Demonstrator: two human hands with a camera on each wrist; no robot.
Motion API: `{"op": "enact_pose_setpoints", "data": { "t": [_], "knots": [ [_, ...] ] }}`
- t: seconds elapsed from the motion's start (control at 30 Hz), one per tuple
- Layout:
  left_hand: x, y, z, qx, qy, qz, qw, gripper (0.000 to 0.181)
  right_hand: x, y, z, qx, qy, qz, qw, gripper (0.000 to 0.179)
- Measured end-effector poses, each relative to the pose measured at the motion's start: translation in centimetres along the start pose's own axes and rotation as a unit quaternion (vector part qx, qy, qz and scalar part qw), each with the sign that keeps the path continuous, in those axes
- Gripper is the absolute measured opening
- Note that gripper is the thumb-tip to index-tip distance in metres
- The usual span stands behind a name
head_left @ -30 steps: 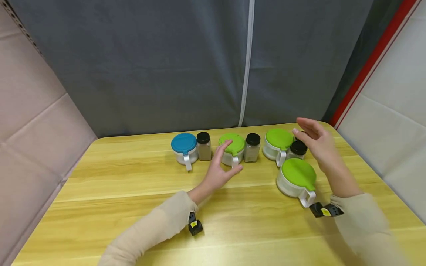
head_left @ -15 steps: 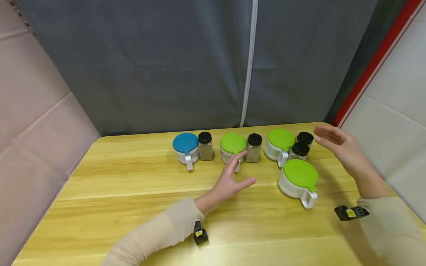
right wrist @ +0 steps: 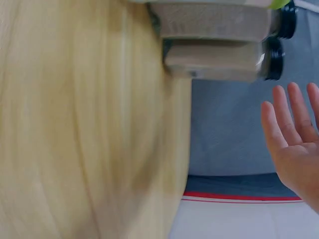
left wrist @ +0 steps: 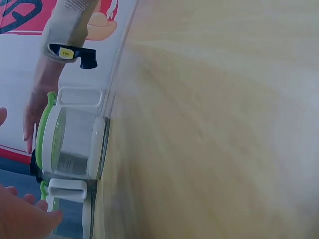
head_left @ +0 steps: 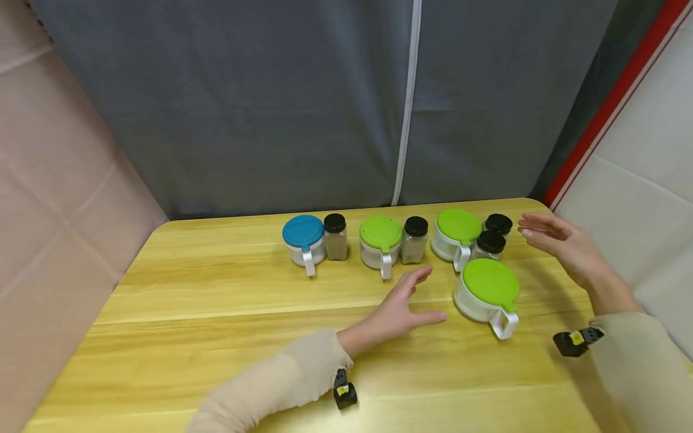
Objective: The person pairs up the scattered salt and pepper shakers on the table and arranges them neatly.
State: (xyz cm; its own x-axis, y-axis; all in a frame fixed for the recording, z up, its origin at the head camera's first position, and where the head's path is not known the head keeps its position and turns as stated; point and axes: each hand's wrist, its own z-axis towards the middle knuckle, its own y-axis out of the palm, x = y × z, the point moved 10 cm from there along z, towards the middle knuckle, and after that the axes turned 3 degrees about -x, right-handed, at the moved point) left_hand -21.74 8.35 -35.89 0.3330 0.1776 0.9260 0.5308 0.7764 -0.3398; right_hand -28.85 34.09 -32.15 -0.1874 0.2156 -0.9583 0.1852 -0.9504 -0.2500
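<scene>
My left hand [head_left: 395, 313] hovers over the middle of the table, thumb and fingers spread with nothing between them. To its right stands the nearest seasoning jar [head_left: 489, 288], with a green lid and a white handle. My right hand [head_left: 565, 246] is at the far right, fingers extended and holding nothing. Just left of its fingertips are two black-capped spice bottles, the back one [head_left: 498, 224] and the front one [head_left: 489, 245]. Beside them sits another green-lidded seasoning jar [head_left: 457, 231]. In the right wrist view, the right hand [right wrist: 296, 134] lies apart from a spice bottle [right wrist: 214, 60].
Along the back of the wooden table [head_left: 216, 313] stand a blue-lidded jar [head_left: 303, 234], a spice bottle [head_left: 335, 240], a green-lidded jar [head_left: 381, 237] and another spice bottle [head_left: 414, 243]. A grey curtain [head_left: 271, 120] hangs behind; a white panel [head_left: 639, 222] borders the right.
My left hand has moved right and nearer, away from the middle green-lidded jar. My right hand has moved right, off the black-capped bottles. The jars and bottles stay in place.
</scene>
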Motion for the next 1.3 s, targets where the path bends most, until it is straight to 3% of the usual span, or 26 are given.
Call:
{"op": "enact_pose_setpoints", "data": {
  "t": [0.17,0.4,0.6,0.73,1.0,1.23,1.3],
  "knots": [
    [-0.4,1.6,0.8,-0.003,-0.018,0.020,0.9996,0.079,0.9,0.0,0.3,0.006,0.022,0.017,0.9996,0.034],
    [-0.7,2.9,2.1,0.016,-0.039,0.057,0.9975,0.084,2.0,0.1,0.9,-0.020,0.014,0.047,0.9986,0.036],
    [-0.7,3.8,3.1,0.030,-0.039,0.055,0.9973,0.088,2.8,0.2,1.2,-0.015,0.053,0.020,0.9983,0.043],
    [-0.8,4.1,3.5,0.035,-0.049,0.062,0.9962,0.089,3.2,0.3,1.3,-0.014,0.068,0.030,0.9971,0.046],
    [-1.0,4.4,4.2,0.046,-0.062,0.070,0.9945,0.090,3.6,0.7,1.7,-0.039,0.061,0.087,0.9936,0.049],
    [-1.0,4.4,4.9,0.062,-0.065,0.088,0.9921,0.091,4.2,0.7,2.0,-0.039,0.081,0.057,0.9944,0.045],
    [-1.1,4.5,5.1,0.064,-0.069,0.092,0.9913,0.093,4.1,0.9,2.2,-0.047,0.077,0.070,0.9934,0.043]
  ]
}}
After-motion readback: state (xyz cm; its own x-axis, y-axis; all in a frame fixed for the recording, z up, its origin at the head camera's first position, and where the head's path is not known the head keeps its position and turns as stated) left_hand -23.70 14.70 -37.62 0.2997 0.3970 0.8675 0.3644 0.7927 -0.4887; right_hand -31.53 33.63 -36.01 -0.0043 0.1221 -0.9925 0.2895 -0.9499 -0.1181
